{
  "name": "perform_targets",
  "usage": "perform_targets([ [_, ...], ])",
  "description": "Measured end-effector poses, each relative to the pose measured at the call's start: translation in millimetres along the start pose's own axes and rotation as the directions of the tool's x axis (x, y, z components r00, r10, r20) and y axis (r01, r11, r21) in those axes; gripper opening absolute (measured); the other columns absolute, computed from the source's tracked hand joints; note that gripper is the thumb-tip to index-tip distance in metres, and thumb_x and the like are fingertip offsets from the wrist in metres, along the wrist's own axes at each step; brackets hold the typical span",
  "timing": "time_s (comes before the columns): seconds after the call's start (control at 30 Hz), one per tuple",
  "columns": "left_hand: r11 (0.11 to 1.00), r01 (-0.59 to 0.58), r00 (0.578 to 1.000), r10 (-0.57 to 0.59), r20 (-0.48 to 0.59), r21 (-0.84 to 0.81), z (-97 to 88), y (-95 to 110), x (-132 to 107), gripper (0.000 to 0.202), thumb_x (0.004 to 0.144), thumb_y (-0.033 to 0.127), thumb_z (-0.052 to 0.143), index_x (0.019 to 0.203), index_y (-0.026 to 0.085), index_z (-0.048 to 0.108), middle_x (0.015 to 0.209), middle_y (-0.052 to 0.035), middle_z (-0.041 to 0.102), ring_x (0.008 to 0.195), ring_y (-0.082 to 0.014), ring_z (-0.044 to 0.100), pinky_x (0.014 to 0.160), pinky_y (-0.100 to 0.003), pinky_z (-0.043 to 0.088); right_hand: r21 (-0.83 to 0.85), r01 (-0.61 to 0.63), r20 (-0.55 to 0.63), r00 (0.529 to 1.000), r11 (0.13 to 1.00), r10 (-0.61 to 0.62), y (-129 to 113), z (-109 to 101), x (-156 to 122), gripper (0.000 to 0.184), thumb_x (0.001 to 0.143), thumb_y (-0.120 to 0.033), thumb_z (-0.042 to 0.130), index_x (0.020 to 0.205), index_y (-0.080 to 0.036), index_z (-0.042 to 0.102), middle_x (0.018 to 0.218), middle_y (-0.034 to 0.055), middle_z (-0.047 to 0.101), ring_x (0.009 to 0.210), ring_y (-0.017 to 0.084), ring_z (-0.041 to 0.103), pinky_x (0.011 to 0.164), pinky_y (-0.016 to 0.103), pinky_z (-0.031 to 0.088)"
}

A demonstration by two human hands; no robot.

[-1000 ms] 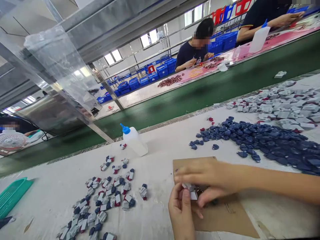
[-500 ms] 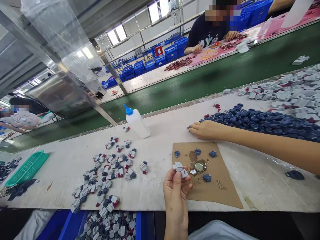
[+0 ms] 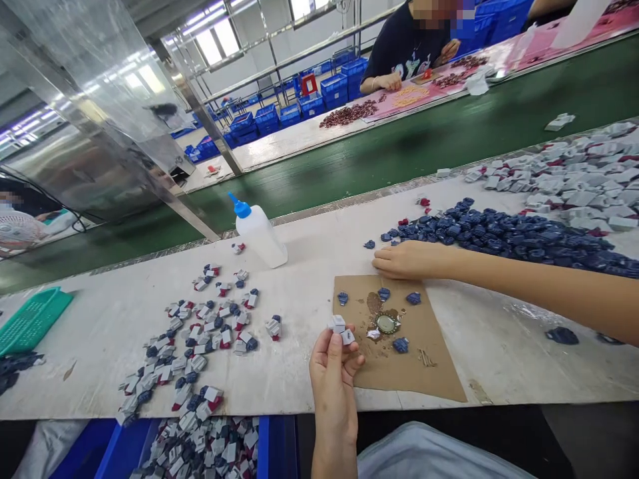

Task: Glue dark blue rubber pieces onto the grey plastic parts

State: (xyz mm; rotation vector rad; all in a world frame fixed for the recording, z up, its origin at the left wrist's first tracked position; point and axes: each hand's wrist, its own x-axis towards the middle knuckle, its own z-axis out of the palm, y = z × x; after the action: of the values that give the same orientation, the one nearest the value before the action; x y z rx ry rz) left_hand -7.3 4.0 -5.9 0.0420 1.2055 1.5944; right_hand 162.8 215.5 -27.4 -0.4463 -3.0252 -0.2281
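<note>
My left hand (image 3: pixel 333 362) is closed, pinching a small pale grey block piece (image 3: pixel 342 330) between thumb and fingers, above the left edge of a brown cardboard sheet (image 3: pixel 439 359). On the sheet lie several dark blue pieces (image 3: pixel 400 344) around a small round dish (image 3: pixel 386 324) in a wet patch. My right hand (image 3: pixel 407 259) rests low over the table just beyond the sheet's far edge. Its fingers are together and bent down; whatever is under the fingertips is hidden. A single dark blue piece (image 3: pixel 369 244) lies just beyond them, near the dark blue pile (image 3: pixel 499 233).
A white squeeze bottle (image 3: pixel 262 236) with a blue tip stands left of the sheet. Many assembled grey, blue and red pieces (image 3: pixel 200 332) spread leftward, above a filled blue bin (image 3: pixel 264 446). Grey pieces (image 3: pixel 589 173) heap at right. Across the green belt (image 3: pixel 319 173) a person works.
The view has shifted, so the table appears further left and higher. My right hand has drawn back slightly toward the sheet, exposing a dark blue piece. My left hand keeps its grey piece.
</note>
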Motion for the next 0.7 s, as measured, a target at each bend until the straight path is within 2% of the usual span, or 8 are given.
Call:
perform_targets([
  [0.1, 1.000, 0.003, 1.000, -0.003, 0.013, 0.013, -1.0, 1, 1, 0.030, 0.061, 0.030, 0.082, 0.082, 0.012, 0.069, 0.084, -0.0071, 0.073, 0.059, -0.0073, 0.062, 0.051, -0.015, 0.053, 0.048, -0.025, -0.021, 0.999, 0.999, 0.027, -6, -10, -4, 0.023, 0.091, -0.019, 0.036, 0.092, -0.018, 0.059, 0.082, 0.0074, 0.063, 0.066, 0.016, 0.057, 0.053, 0.027, 0.033],
  [0.17, 1.000, 0.007, 1.000, -0.008, 0.013, 0.021, -1.9, 2, 2, 0.031, 0.060, 0.031, 0.082, 0.082, 0.013, 0.068, 0.084, -0.0072, 0.073, 0.060, -0.0077, 0.062, 0.051, -0.016, 0.053, 0.193, -0.106, -0.049, 0.992, 0.975, 0.118, -18, -21, -7, 0.027, 0.094, -0.028, 0.034, 0.103, -0.019, 0.057, 0.082, 0.0064, 0.065, 0.067, 0.017, 0.059, 0.055, 0.027, 0.037],
  [0.23, 1.000, 0.010, 1.000, -0.010, 0.004, 0.024, -2.5, 2, 3, 0.032, 0.060, 0.030, 0.083, 0.082, 0.013, 0.068, 0.084, -0.0073, 0.073, 0.060, -0.0081, 0.062, 0.052, -0.016, 0.052, 0.442, -0.195, -0.015, 0.974, 0.875, 0.225, -35, -31, -10, 0.026, 0.093, -0.037, 0.039, 0.102, -0.021, 0.056, 0.075, 0.0032, 0.065, 0.060, 0.016, 0.058, 0.053, 0.025, 0.038],
  [0.3, 1.000, 0.007, 1.000, -0.007, 0.003, 0.024, -2.3, 2, 3, 0.032, 0.060, 0.031, 0.083, 0.082, 0.013, 0.068, 0.084, -0.0073, 0.073, 0.060, -0.0080, 0.062, 0.052, -0.016, 0.052, 0.630, -0.220, 0.050, 0.969, 0.745, 0.244, -54, -36, -12, 0.022, 0.090, -0.040, 0.045, 0.090, -0.021, 0.055, 0.069, 0.0013, 0.064, 0.056, 0.014, 0.056, 0.052, 0.024, 0.037],
  [0.43, 1.000, 0.009, 0.999, -0.010, 0.034, 0.026, -1.6, 1, 1, 0.033, 0.060, 0.032, 0.082, 0.083, 0.013, 0.068, 0.085, -0.0071, 0.073, 0.059, -0.0072, 0.062, 0.051, -0.015, 0.052, 0.649, -0.139, 0.047, 0.989, 0.748, 0.143, -80, -28, -12, 0.027, 0.092, -0.040, 0.041, 0.076, -0.021, 0.050, 0.069, 0.0028, 0.060, 0.058, 0.014, 0.055, 0.053, 0.023, 0.036],
  [0.57, 0.999, 0.020, 0.999, -0.021, 0.047, 0.027, -1.8, 1, -1, 0.035, 0.059, 0.032, 0.083, 0.084, 0.013, 0.068, 0.084, -0.0065, 0.073, 0.059, -0.0070, 0.061, 0.051, -0.015, 0.052, 0.641, -0.117, 0.006, 0.989, 0.758, 0.147, -83, -20, -12, 0.031, 0.094, -0.041, 0.038, 0.071, -0.021, 0.047, 0.064, 0.0019, 0.057, 0.054, 0.014, 0.052, 0.051, 0.024, 0.034],
  [0.63, 0.999, 0.019, 0.999, -0.021, 0.045, 0.028, -1.8, 0, -1, 0.035, 0.060, 0.032, 0.082, 0.084, 0.013, 0.067, 0.084, -0.0061, 0.072, 0.058, -0.0069, 0.061, 0.051, -0.015, 0.052, 0.711, -0.139, -0.028, 0.974, 0.689, 0.226, -82, -24, -12, 0.030, 0.092, -0.042, 0.042, 0.072, -0.021, 0.048, 0.063, 0.0009, 0.058, 0.053, 0.013, 0.052, 0.051, 0.023, 0.036],
  [0.7, 1.000, 0.016, 0.999, -0.017, 0.051, 0.025, -1.1, 0, -2, 0.035, 0.060, 0.032, 0.082, 0.085, 0.013, 0.066, 0.083, -0.0056, 0.072, 0.058, -0.0065, 0.061, 0.051, -0.015, 0.051, 0.823, -0.174, -0.047, 0.928, 0.541, 0.370, -83, -33, -12, 0.028, 0.089, -0.044, 0.048, 0.073, -0.021, 0.049, 0.062, -0.0002, 0.058, 0.053, 0.012, 0.053, 0.051, 0.023, 0.039],
])
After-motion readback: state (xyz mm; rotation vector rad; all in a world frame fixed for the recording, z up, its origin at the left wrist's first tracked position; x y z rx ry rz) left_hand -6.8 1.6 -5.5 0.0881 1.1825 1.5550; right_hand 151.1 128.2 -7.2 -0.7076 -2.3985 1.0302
